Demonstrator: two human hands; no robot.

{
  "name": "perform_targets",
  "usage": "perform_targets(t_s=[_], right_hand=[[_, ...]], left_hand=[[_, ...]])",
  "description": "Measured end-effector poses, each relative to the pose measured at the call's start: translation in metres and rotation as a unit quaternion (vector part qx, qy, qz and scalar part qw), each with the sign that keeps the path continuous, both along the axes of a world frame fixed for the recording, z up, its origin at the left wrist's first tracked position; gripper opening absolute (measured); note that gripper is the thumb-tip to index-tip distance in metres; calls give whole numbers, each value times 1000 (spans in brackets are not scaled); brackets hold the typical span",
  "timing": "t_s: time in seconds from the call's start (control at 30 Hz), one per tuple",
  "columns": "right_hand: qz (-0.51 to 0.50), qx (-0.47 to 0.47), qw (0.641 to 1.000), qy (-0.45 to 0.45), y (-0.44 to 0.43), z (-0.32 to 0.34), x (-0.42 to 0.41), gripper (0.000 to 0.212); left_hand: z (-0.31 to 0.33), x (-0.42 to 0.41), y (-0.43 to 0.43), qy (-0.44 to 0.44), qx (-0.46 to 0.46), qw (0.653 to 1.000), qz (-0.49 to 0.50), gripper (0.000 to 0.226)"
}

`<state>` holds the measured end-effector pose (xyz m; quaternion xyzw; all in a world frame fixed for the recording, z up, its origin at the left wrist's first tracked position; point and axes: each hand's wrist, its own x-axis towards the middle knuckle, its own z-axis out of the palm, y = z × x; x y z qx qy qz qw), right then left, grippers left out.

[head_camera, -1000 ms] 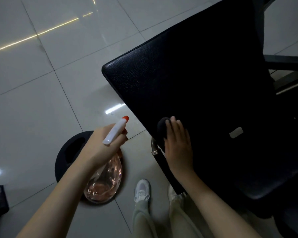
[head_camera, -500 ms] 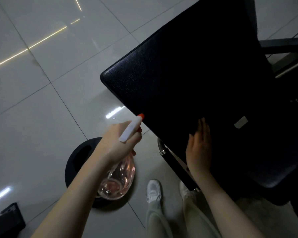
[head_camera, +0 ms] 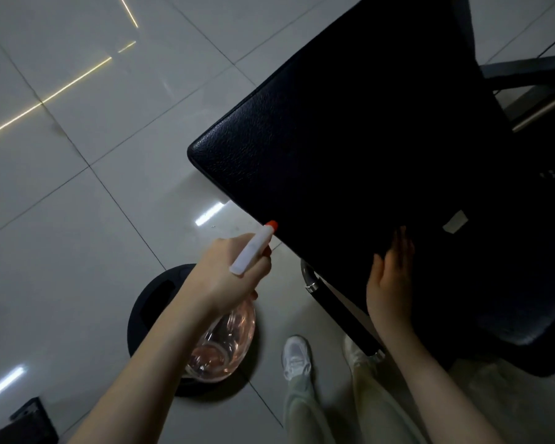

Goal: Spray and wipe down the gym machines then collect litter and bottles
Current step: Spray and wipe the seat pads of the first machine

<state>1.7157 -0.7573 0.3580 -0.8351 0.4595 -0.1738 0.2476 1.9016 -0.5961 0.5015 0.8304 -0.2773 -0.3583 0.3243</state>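
— What's underfoot?
— Pale, glossy floor tiles (head_camera: 77, 251) with thin dark joints and streaks of reflected lamp light. A round black weight plate (head_camera: 154, 299) lies flat on them, lower centre.
— And the machine?
— Its black padded seat (head_camera: 334, 139) fills the upper right. It has a grained, leather-like skin, one rounded corner pointing left and a small pale label (head_camera: 455, 221) near the right side. A chrome-ended frame tube (head_camera: 311, 278) slants under its near edge.
— Where's the spray bottle?
— The spray bottle (head_camera: 225, 341) is in the left hand (head_camera: 225, 277), fingers wrapped round the neck. The clear, pinkish body hangs below the fist, above the weight plate. The white head with its orange nozzle tip (head_camera: 271, 224) points up and right, just beside the seat's near edge.
— The other hand?
— The right hand (head_camera: 390, 283) lies on the seat with its fingers straight and together, the thumb apart to the left. I cannot tell whether anything is under the palm.
— Anything else?
— White shoes (head_camera: 297, 357) and pale trouser legs at the bottom, and a dark boxy object (head_camera: 23, 424) in the lower left corner.
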Motion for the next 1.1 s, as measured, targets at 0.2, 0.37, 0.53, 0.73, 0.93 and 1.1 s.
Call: perform_targets(t_s=[0.2,0.37,0.53,0.73,0.93,1.1], right_hand=[[30,-13,999,-1,14,22,75,51],[109,-60,992,27,13,14,45,49],[-55,21,998,4,30,6,12,53],[123,-46,991,34,57,28,85,55],[195,-110,972,74,40,-5,-11,51],[15,-11,999,45,45,-4,-31,49]], left_hand=[[-7,-4,-5,4,7,1000,-12,27],[-5,-7,-12,27,8,999,-21,31],[2,-4,-15,36,-2,999,-13,50],[0,0,-16,36,-13,998,47,43],[9,7,-27,30,-17,999,29,42],[14,6,-36,38,-27,999,3,45]])
